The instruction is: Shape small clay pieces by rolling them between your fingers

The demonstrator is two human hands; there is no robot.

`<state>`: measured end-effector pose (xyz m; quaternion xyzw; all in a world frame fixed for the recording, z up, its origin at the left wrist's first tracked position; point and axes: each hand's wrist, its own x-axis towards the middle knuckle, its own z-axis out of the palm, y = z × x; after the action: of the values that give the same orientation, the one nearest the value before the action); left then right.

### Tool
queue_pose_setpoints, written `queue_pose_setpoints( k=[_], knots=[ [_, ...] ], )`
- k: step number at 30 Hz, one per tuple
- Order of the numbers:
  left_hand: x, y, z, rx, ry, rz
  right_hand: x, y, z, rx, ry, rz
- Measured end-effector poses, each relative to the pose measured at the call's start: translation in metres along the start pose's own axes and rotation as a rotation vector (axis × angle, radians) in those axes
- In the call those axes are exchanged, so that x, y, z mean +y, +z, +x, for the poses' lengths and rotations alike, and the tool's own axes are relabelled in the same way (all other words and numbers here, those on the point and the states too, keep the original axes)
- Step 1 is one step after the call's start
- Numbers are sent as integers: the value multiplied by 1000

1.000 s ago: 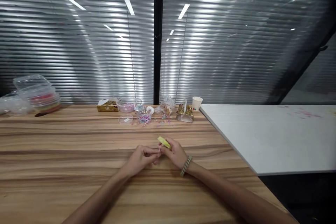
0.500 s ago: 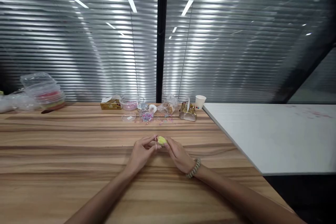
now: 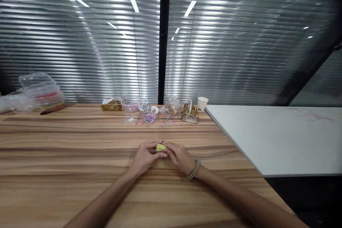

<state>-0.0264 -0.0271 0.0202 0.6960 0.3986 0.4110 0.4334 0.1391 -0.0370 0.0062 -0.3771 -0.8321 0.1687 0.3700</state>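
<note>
Above the striped wooden surface (image 3: 88, 139), between the two hands, a small yellow piece (image 3: 160, 147) lies with its long axis running roughly from side to side. Its blunt free end points toward the left hand (image 3: 143, 157); the other end is in the fingertips of the right hand (image 3: 182, 158), whose grip is closed on it. The left grip is fairly wide, thumb and fingers parted (a pale pink band (image 3: 161, 154) stretches between their tips and crosses the yellow piece). Whether the band goes all the way around is too small to tell.

As for markings, the gold box (image 3: 112, 107) has a pale square mark on its front, too small to read. Near the right end of the row, the paper cup (image 3: 202, 104) shows a little red and blue print (also unreadable), and the clear lid (image 3: 129, 118) carries a white sticker. Beside that lid is a clear tub (image 3: 149, 117) of colourful little bands, with more scattered next to it. A beaded bracelet (image 3: 194, 169) circles the right wrist.
</note>
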Motion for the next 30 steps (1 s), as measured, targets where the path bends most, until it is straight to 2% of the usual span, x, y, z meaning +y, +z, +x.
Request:
queue_pose_setpoints(
  k=[5, 12, 14, 16, 19, 22, 23, 25, 30],
  knots=[
    [5, 2, 1, -40, -41, 115, -3, -2, 2, 45, 93, 96],
    [11, 2, -3, -10, 100, 315, 3, -2, 3, 10, 207, 336],
    [11, 3, -5, -7, 190, 391, 8, 3, 3, 37, 292, 423],
    [10, 5, -7, -9, 347, 490, 13, 7, 3, 74, 349, 498],
    [10, 8, -10, -28, 603, 608, 12, 7, 4, 110, 351, 523],
    [12, 10, -12, -70, 732, 582, 7, 4, 5, 147, 312, 425],
    [14, 10, -13, -93, 734, 543, 5, 3, 5, 158, 298, 385],
    [16, 11, -15, -128, 647, 445, 5, 3, 5, 170, 285, 342],
    [19, 14, -16, -77, 203, 129, 7, 4, 5, 198, 266, 308]
  ],
)
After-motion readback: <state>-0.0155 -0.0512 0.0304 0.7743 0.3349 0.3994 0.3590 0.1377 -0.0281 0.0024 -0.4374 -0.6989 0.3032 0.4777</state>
